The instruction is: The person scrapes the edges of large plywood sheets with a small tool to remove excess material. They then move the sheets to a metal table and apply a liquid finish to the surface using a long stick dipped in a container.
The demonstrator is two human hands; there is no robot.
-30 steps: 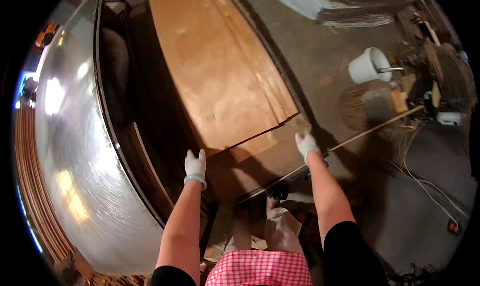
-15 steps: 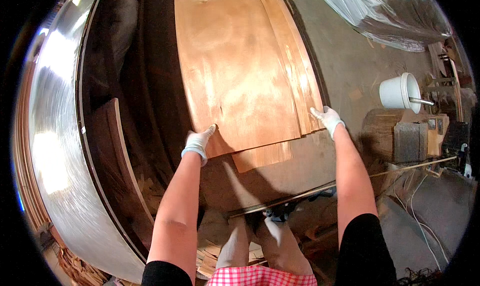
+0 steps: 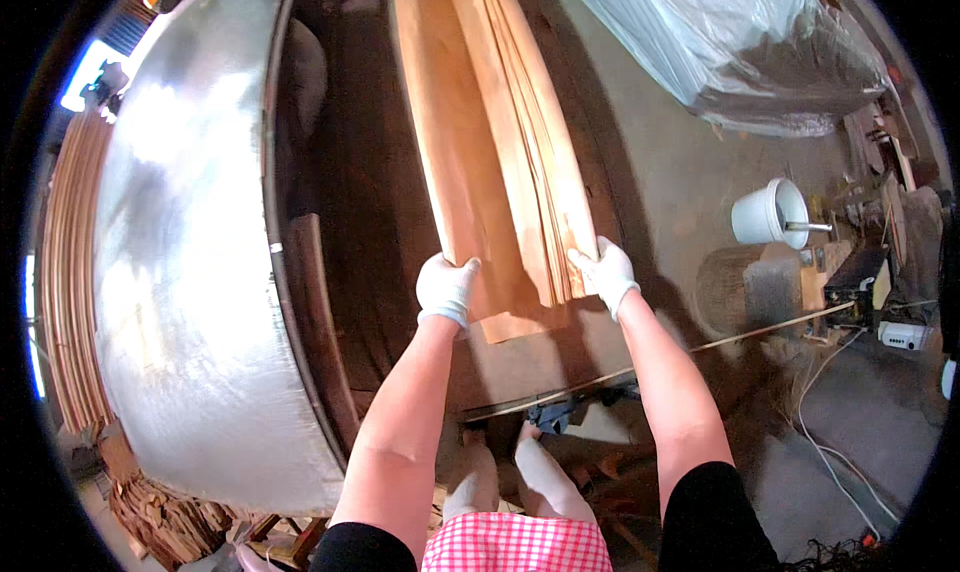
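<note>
Long, thin sheets of wood veneer (image 3: 450, 122) stretch away from me, their two sides curled upward into a trough. My left hand (image 3: 446, 288), in a white glove, grips the near left edge with the thumb on top. My right hand (image 3: 606, 274), gloved too, pinches the near right edge, where several layers lie bunched together. Between the hands, a smaller veneer piece (image 3: 520, 326) shows beneath the near end of the sheets. My fingers under the sheets are hidden.
A large shiny metal-topped table (image 3: 200, 272) stands at the left. Plastic sheeting (image 3: 720, 52) covers a bulky stack at the far right. A white bucket (image 3: 766, 216) holds a metal handle. A thin wooden strip (image 3: 720, 344) crosses the near side, and pale cables (image 3: 815, 442) trail at lower right.
Both hands have moved closer together, with the left shifting right and the right shifting left. The veneer, nearly flat before, is now bent up along its sides and looks narrower.
</note>
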